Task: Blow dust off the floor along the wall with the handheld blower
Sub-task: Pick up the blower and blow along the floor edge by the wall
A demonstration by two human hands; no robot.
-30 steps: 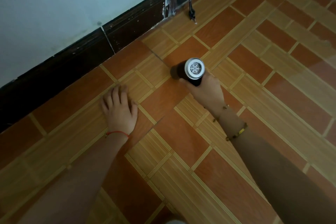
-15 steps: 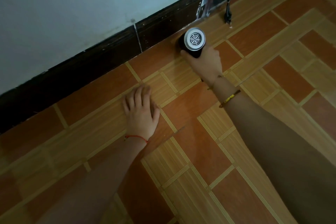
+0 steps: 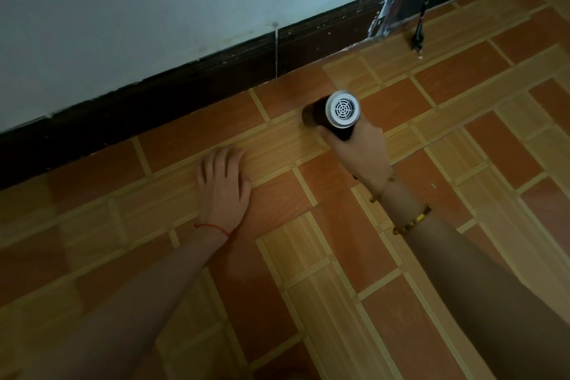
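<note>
My right hand [image 3: 361, 151] grips the handheld blower [image 3: 334, 112], a black barrel whose white grilled rear cap faces the camera. Its nozzle points down and left at the orange and tan tiled floor [image 3: 324, 256], a short way out from the dark baseboard [image 3: 185, 102] under the pale wall [image 3: 154, 9]. My left hand [image 3: 222, 185] lies flat on the tiles, palm down, fingers spread slightly, to the left of the blower and apart from it.
A dark cord [image 3: 421, 21] hangs down to the floor at the upper right, next to a dark doorway or corner edge [image 3: 388, 12]. A vertical seam splits the baseboard above the blower. A small white speck [image 3: 432, 185] lies on a tile to the right.
The blower and my right hand pulled back from the baseboard toward me, out onto the tiles. My left hand stayed flat on the floor.
</note>
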